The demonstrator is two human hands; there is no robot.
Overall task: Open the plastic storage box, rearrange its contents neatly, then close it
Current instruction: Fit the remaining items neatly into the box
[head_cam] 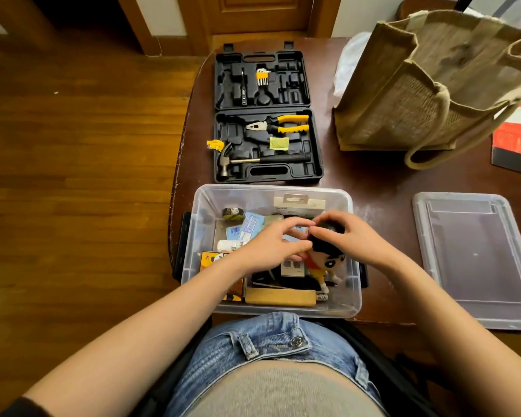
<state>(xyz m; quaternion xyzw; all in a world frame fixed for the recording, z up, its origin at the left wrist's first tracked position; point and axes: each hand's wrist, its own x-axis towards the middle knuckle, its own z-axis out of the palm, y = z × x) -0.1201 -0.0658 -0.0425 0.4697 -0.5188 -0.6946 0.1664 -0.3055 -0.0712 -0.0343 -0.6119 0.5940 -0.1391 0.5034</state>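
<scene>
- We find the clear storage box [199, 236] open on the near edge of the dark table [373, 182], right in front of our lap.
- Its lid [475, 260] lies flat on the table to the right, well apart from the box.
- Our right hand [349, 236] curls over the black-haired head of a small doll [322, 263] and holds it above the right half of the box; the doll wears a red top.
- Our left hand [268, 245] reaches in beside it, fingers bent, the fingertips meeting the doll's head near our right thumb; we cannot tell whether it grips the doll or only touches it.
- Inside the box we count a roll of tape [233, 213] at the far left, blue packets [247, 228] beside it, a white carded pack [298, 203] standing against the far wall, a wooden block [280, 297] along the near wall, and an orange and black card [208, 260] at the near left.
- Beyond the box an open black tool case [268, 115] lies flat, with yellow-handled pliers [280, 124], a hammer [253, 160] and a set of hex keys [262, 77].
- A jute bag [427, 85] stands at the far right of the table.
</scene>
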